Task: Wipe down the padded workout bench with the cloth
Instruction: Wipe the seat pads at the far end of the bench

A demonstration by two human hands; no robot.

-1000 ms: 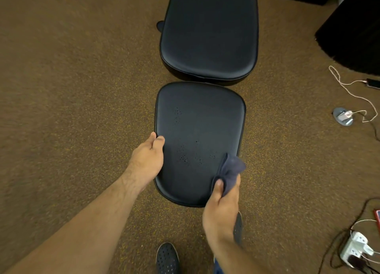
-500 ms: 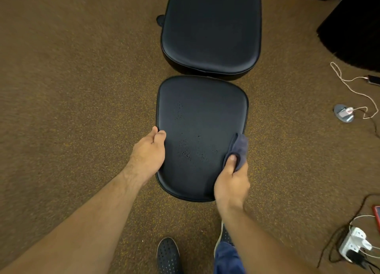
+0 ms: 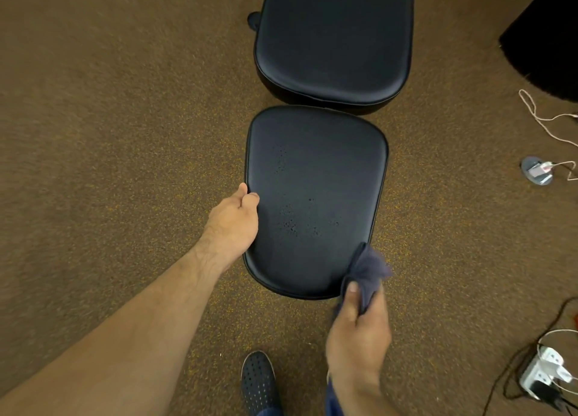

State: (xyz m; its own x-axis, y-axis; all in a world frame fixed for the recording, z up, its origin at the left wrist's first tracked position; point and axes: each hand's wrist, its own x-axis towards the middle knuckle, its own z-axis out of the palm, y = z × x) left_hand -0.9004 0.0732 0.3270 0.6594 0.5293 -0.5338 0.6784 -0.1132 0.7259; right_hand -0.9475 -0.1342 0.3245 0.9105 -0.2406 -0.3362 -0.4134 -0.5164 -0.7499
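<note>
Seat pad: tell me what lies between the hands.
In the head view, only the seat pad, its surface speckled with small marks, lies between the left hand at its left edge and the right hand gripping the cloth.

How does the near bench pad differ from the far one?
The near pad shows dark specks across its surface; the far pad looks plain. The left hand holds the near pad's edge and the cloth is at its corner; nothing touches the far pad. Both are black and glossy.

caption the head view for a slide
Right hand holds a dark cloth at the corner of the seat pad; left hand grips its edge
</note>
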